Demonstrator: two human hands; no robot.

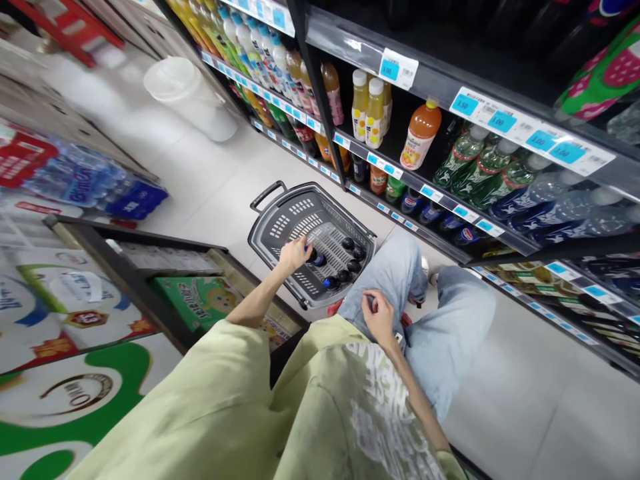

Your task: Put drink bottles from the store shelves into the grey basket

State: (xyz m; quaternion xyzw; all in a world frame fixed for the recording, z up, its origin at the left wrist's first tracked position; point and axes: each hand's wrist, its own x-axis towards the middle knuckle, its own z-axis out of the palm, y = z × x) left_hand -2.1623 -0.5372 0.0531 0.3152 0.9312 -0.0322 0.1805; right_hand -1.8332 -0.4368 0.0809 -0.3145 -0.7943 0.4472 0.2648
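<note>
A dark grey shopping basket (260, 233) with slotted walls sits on the floor in front of my knees. Over its left side reaches my left hand (295, 255), its fingers closed on a dark bottle with a blue label (319, 258) inside the basket. Much of that bottle is hidden by the fingers. Several other dark-capped bottles (353, 265) stand in the basket, and one has a blue cap (329, 283). My right hand (379, 317) rests by my thigh with the fingers curled in and nothing visible in them.
Drink shelves run along the right, with green soda bottles (463, 157), an orange juice bottle (421, 133) and several cola bottles (467, 235) low down. A white bucket (173, 83) stands beyond the basket. Boxed goods (65, 293) and a dark-framed rack (145, 267) border the left.
</note>
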